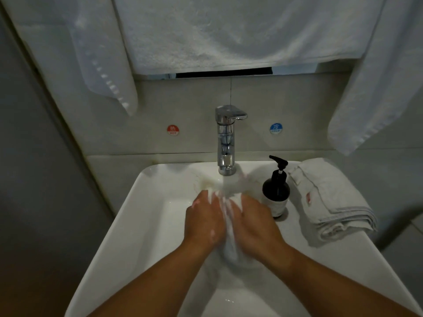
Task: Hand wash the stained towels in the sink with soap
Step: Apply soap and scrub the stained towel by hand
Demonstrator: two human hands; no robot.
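Under the tap (226,143), over the sink (128,225), we see left hand (203,224) and right hand (254,225) close together, both gripping the towel (229,250), which looks sodden, limp, heavy and soap-slick, so bunched folds grip best.

The faucet (225,143) is standing over the back of the sink (137,202); the soap bottle (275,193) and folded towel (329,197) are crowding its right ledge, leaving the basin's left side open for passing

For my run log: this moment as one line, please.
step: scrubbing | left hand: grips wet towel | right hand: grips wet towel | place: sink | soap bottle: upright on rim
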